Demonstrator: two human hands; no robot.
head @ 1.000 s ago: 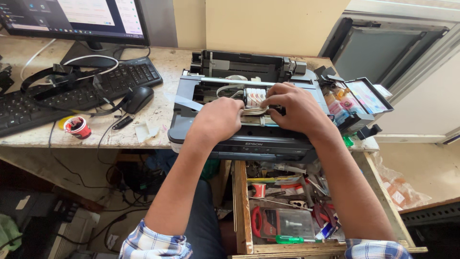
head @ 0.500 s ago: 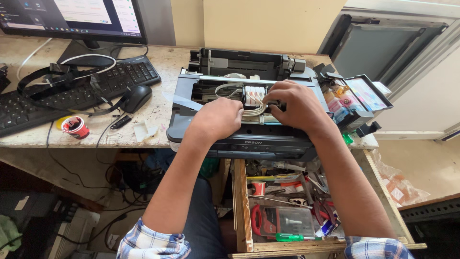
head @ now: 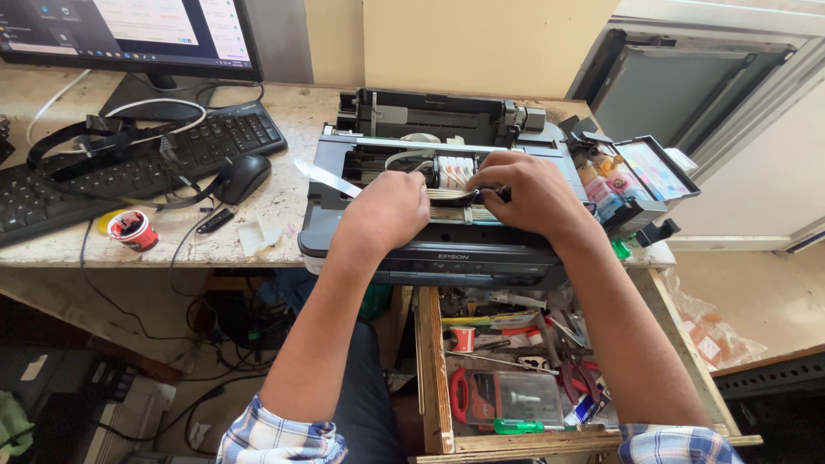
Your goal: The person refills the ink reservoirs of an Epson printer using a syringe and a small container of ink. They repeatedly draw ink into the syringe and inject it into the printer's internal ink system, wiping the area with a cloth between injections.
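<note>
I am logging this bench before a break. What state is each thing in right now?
printer: cover off, insides exposed
left hand: resting inside printer
right hand: fingers on the ribbon cables
ink tank unit: swung open
drawer: pulled out, full of tools
monitor: switched on

The one camera is riding on the person's head, looking steeply down and forward over both forearms. It is sitting close above the printer (head: 438, 193) on the counter (head: 284, 198), with the open drawer (head: 434, 378) below.
</note>
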